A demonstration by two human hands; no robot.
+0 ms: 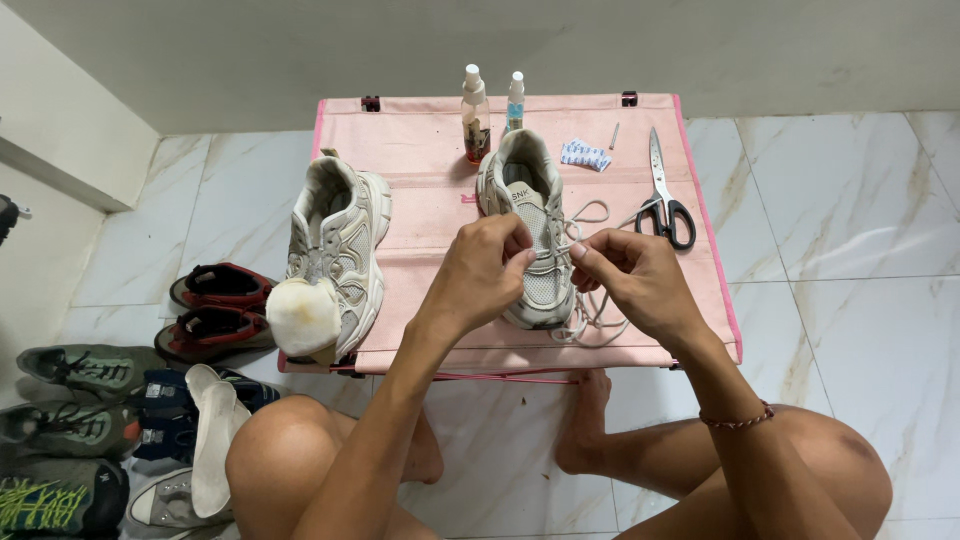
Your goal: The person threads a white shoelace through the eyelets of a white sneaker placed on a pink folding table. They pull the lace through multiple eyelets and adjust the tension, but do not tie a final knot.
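Both hands, left hand (487, 268) and right hand (632, 275), hold a narrow grip on the white lace (583, 215) over the beige sneaker (530, 225) at the pink bench's (420, 150) six o'clock.

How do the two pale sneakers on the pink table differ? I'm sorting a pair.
The sneaker under the hands lies in mid-table, its lace loose, with the left hand and right hand pinching the lace. The other sneaker sits untouched at the table's left edge, a cream sponge-like pad against its toe. Both are pale grey-white with toes toward the person.
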